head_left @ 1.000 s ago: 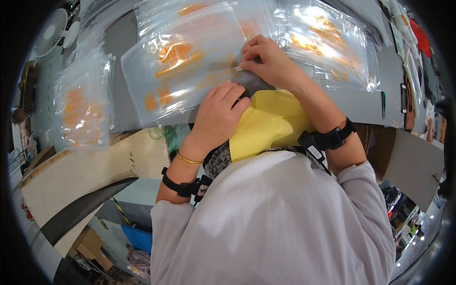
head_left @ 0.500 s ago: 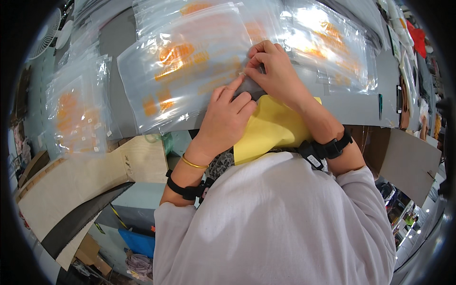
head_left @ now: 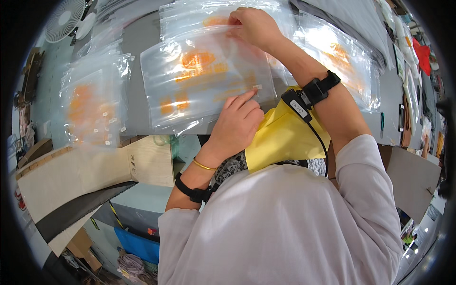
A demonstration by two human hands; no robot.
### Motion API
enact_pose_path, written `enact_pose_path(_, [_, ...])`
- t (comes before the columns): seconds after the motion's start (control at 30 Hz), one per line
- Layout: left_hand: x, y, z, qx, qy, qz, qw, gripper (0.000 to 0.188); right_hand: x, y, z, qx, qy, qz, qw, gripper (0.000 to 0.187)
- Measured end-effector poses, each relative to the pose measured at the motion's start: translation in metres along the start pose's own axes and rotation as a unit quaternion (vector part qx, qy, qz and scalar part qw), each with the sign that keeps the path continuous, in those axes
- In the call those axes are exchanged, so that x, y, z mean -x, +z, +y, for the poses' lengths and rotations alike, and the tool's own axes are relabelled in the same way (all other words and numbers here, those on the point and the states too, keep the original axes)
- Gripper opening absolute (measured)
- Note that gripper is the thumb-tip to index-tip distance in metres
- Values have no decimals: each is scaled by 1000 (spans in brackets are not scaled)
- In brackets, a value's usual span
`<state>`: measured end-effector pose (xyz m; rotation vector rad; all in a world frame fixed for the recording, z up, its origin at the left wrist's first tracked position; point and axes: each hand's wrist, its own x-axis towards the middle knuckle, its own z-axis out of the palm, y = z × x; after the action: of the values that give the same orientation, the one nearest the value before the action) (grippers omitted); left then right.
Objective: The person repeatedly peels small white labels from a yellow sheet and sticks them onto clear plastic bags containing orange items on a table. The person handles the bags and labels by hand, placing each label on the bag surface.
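Observation:
In front of me a clear plastic bag with orange printing lies on top of others on the grey table. My right hand reaches to its far edge and pinches the plastic there, some of its fingers showing hazily through the film. My left hand lies at the near right corner, index finger stretched out onto the bag and the other fingers curled. Beside that fingertip is a small white sticker on the bag. A yellow sheet hangs over the table edge against my body.
More printed clear bags, several with small white stickers, form a pile at the left. Another bag stack lies at the right, near a phone-like dark object. A wooden panel stands below left; a fan is far left.
My right hand has moved from beside my left fingertips up to the bag's far edge. A white sticker now shows on the bag by my left index finger.

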<state>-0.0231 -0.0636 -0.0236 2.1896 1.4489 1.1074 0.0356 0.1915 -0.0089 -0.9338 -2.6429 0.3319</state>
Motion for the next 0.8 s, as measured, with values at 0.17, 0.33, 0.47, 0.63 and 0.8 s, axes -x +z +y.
enact_pose_path(0.17, [-2,-4,-1,41,-33,15,998,7,15,-2,-7,94,-88,78,989,13])
enact_pose_path(0.33, [0,-9,11,19,-38,11,999,6,35,-32,-9,-27,-72,192,978,17])
enact_pose_path(0.47, [5,-14,24,15,-75,8,997,6,61,-82,46,-42,-3,218,975,13])
enact_pose_path(0.63, [-1,-14,29,77,-134,108,982,6,100,-147,145,112,124,161,973,16])
enact_pose_path(0.8, [-24,-10,36,267,-292,135,908,17,136,-167,91,120,-36,209,970,23])
